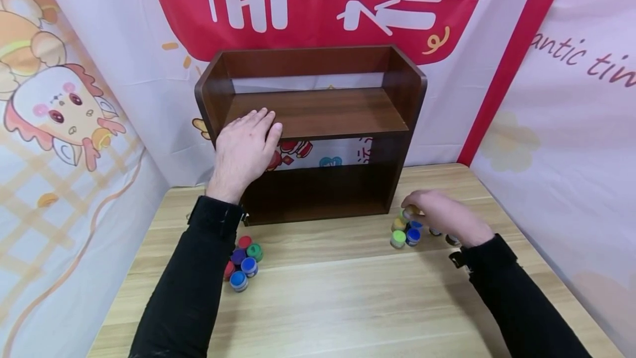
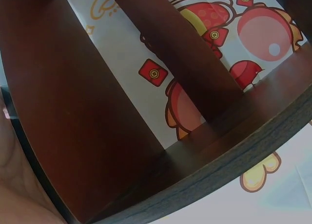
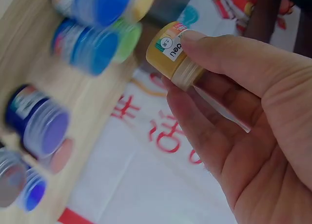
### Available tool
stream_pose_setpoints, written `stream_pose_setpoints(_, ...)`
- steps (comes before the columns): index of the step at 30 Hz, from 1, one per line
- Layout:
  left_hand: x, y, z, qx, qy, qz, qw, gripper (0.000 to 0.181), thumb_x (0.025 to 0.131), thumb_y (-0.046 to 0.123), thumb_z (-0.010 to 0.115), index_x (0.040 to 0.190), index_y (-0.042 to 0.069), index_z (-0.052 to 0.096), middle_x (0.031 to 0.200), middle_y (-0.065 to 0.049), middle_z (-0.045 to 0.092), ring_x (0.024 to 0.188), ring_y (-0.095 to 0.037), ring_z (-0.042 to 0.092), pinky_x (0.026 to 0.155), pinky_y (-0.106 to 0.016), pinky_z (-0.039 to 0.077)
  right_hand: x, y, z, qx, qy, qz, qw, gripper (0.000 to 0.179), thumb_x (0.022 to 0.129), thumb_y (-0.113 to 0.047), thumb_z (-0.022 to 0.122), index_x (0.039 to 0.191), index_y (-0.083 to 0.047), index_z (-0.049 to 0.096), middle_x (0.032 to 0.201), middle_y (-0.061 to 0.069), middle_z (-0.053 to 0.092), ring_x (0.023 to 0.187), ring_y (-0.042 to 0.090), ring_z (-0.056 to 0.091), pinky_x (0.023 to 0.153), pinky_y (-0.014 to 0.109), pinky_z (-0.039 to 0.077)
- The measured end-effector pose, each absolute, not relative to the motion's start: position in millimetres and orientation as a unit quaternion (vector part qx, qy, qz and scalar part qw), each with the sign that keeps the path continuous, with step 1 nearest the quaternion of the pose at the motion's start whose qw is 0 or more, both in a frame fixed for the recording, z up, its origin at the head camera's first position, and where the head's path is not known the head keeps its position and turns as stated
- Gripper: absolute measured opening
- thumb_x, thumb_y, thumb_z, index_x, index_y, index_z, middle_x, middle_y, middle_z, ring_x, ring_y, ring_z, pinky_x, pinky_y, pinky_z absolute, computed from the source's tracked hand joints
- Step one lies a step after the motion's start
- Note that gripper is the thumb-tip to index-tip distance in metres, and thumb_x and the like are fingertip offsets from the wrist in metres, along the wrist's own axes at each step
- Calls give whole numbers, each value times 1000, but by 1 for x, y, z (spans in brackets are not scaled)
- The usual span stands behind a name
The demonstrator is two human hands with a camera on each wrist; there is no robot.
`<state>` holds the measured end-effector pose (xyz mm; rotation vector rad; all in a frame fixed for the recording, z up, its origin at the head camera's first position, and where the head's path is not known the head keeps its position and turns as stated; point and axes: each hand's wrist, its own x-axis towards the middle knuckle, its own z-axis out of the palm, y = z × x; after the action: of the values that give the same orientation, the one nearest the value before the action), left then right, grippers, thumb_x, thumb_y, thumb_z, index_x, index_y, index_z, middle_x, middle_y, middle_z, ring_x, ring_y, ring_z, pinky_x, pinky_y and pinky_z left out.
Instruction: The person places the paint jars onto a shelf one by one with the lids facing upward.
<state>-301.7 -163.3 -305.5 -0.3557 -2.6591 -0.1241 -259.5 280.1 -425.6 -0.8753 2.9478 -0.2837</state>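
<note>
My left hand rests on the front left of the middle board of a dark brown wooden shelf, fingers lying over the board. In the left wrist view only part of the palm shows, along the board's edge. My right hand pinches a small ochre-yellow paint jar between thumb and fingers, its "deli" label showing. Below that hand, a cluster of paint jars stands on the table, among them a light green one and a dark blue one.
Another group of paint jars stands front left, with a green-lidded jar and a blue-lidded jar, partly behind my left sleeve. More jars sit under the right wrist. Printed cloth hangs behind the light wooden table.
</note>
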Motion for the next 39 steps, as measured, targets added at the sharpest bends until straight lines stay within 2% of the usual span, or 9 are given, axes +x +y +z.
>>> stream_pose_setpoints(5,-301,-163,-306,-129,-964,-44,229,75,107,62,13,159,18,46,160,-7,46,150,-26,38,124,-48,27,-255,257,-420,-319,944,-83,17,27,86,-11,83,113,-10,76,106,3,73,95,17,68,88,41,61)
stream_pose_setpoints(12,-301,-163,-305,-123,-966,-41,225,77,107,62,11,160,19,44,161,-6,44,151,-25,37,124,-48,26,-259,222,-416,-346,935,-77,23,24,90,-18,81,113,-14,76,108,2,73,95,14,67,88,36,61)
stream_pose_setpoints(15,-300,-163,-305,-121,-967,-39,223,77,107,62,11,160,19,44,162,-6,44,151,-25,36,124,-48,25,-264,208,-419,-365,928,-65,13,19,91,-17,80,110,-14,77,106,2,73,93,14,68,86,34,61)
stream_pose_setpoints(19,-300,-163,-304,-120,-967,-39,222,77,107,62,11,161,19,44,162,-6,44,151,-25,36,124,-48,25,-275,193,-428,-385,921,-51,-5,12,91,-14,79,103,-13,77,98,2,72,84,12,64,76,29,60)
stream_pose_setpoints(22,-300,-163,-305,-120,-967,-40,220,77,107,63,10,161,19,43,162,-6,43,151,-25,35,125,-48,25,-284,186,-437,-390,920,-39,-21,5,91,-7,76,95,-11,76,86,1,68,74,13,56,66,26,54)
stream_pose_setpoints(25,-299,-162,-304,-119,-967,-40,220,77,107,62,10,160,19,44,162,-6,43,151,-25,36,125,-48,25,-293,183,-444,-394,918,-18,-44,6,90,-3,75,89,-9,73,80,1,63,70,14,52,61,27,51)
stream_pose_setpoints(30,-299,-163,-304,-119,-967,-42,222,76,107,62,12,160,19,44,162,-6,44,151,-25,36,124,-48,25,-298,179,-451,-392,913,27,-106,10,90,2,72,87,-8,71,80,3,66,71,16,59,63,30,57)
stream_pose_setpoints(36,-300,-162,-305,-119,-967,-42,219,74,107,61,14,161,20,43,162,-5,44,151,-25,36,125,-48,25,-299,178,-457,-371,908,83,-177,22,89,9,67,77,-9,66,74,6,65,66,19,63,52,33,57)
stream_pose_setpoints(39,-301,-163,-305,-119,-967,-43,219,72,108,60,15,161,20,44,162,-5,44,151,-25,36,125,-48,25,-298,176,-458,-353,912,91,-188,25,87,10,68,72,-9,63,72,7,65,65,21,63,50,35,56)
